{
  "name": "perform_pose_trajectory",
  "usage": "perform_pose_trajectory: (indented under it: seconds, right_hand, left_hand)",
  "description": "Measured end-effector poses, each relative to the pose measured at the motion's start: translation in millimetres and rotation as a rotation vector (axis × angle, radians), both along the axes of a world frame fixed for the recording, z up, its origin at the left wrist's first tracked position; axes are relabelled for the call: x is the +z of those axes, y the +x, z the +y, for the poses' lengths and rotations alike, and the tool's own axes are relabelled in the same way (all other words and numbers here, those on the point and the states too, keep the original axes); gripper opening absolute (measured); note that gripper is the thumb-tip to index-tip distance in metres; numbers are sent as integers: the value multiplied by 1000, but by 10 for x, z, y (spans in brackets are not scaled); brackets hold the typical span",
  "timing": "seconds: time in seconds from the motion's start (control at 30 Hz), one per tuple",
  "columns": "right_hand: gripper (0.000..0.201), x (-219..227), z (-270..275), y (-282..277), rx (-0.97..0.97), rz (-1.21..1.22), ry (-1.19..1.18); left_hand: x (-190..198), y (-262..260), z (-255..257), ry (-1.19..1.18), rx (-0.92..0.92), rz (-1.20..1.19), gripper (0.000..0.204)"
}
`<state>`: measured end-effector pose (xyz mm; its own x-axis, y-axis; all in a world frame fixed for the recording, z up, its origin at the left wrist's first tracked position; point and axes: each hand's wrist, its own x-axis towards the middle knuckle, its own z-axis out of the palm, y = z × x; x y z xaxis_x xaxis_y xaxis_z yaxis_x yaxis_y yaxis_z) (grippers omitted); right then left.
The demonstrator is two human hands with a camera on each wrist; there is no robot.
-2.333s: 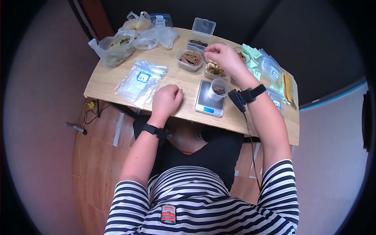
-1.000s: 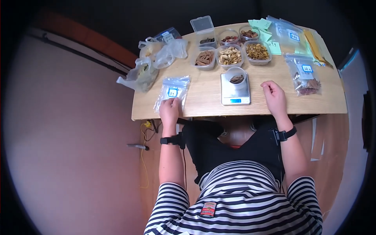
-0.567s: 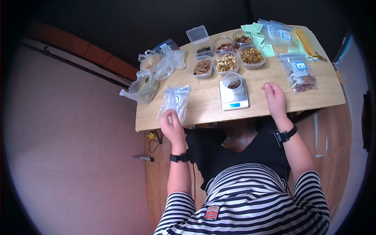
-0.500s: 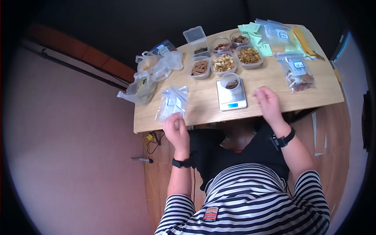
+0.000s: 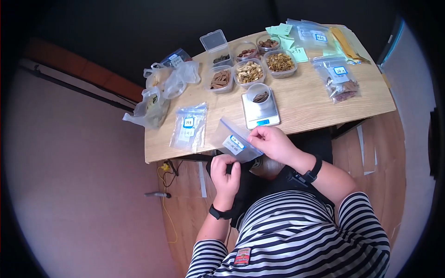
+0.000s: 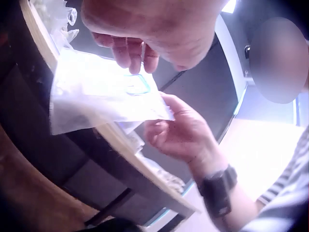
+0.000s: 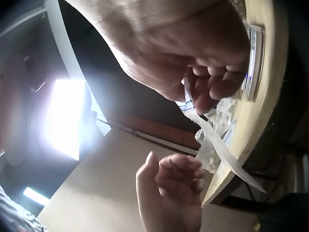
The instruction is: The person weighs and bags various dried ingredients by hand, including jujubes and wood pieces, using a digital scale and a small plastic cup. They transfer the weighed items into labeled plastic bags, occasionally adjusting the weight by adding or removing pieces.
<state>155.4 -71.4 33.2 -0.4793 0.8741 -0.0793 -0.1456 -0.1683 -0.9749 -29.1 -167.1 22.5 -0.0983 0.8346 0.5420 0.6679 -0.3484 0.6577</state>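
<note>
My right hand (image 5: pixel 274 144) pinches the edge of a clear zip-lock bag (image 5: pixel 226 134) with a blue-framed label, held up by the table's front edge. In the right wrist view the bag (image 7: pixel 224 152) shows edge-on below those fingers. Beside its lower end is my left hand (image 5: pixel 225 175), fingers loosely curled; seen from the right wrist, the left hand (image 7: pixel 171 188) is apart from the bag with nothing in it. Another labelled zip-lock bag (image 5: pixel 198 119) lies flat on the table. A digital scale (image 5: pixel 252 121) bears a round tub (image 5: pixel 256 89) of dark brown pieces.
Behind the scale stand several tubs, among them one of brown strips (image 5: pixel 221 79), one of pale slices (image 5: pixel 249 72) and one of yellowish pieces (image 5: pixel 280 62). Plastic carrier bags (image 5: pixel 155 109) are at the left. A filled zip-lock bag (image 5: pixel 337 81) and green notes (image 5: pixel 300 54) lie right.
The left hand has picked a zip-lock bag off the flat ones, and the bag is now in the right hand. The right hand has moved left across the front of the scale.
</note>
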Motion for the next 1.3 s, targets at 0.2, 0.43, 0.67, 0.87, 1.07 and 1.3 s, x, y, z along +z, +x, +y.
perform_pose_trajectory:
  seconds: [0.2,0.43,0.67,0.87,1.07,1.3]
  right_hand:
    - [11,180,-193,-149,-12,-84,309]
    - [6,76,-168,-96,68,-76,339]
    - [4,-19,-140,-88,238,125,-61]
    - [7,-102,-105,-42,194,231,-131]
    - [13,-63,-145,35,-95,-34,110]
    - [19,152,-218,-4,-130,-488,966]
  left_hand:
    - [189,241,139,-303,81,-520,12]
    - [266,282,137,-359,88,-494,20]
    - [245,225,121,-415,30,-632,18]
    - [244,127,122,-393,23,-675,17]
    - [364,88,147,-238,152,-186,19]
    - [590,220,172,-244,48,-21,15]
